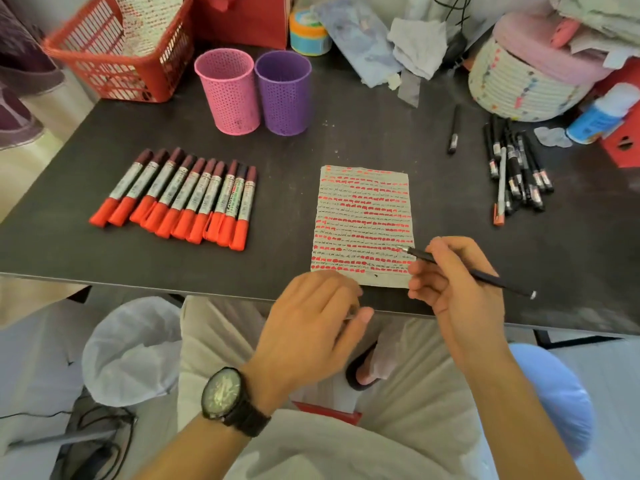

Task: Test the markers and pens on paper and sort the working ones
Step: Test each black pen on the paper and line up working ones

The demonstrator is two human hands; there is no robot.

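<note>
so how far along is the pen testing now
Looks done: the red markers lie in a row on the left, and the paper is nearly full of red strokes. In hand: the right hand holds a black pen, tip at the paper. Likely to do: the pile of black pens on the right.

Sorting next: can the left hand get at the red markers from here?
Probably yes: only bare tabletop lies between the left hand and the red markers, with nothing standing in the way.
</note>
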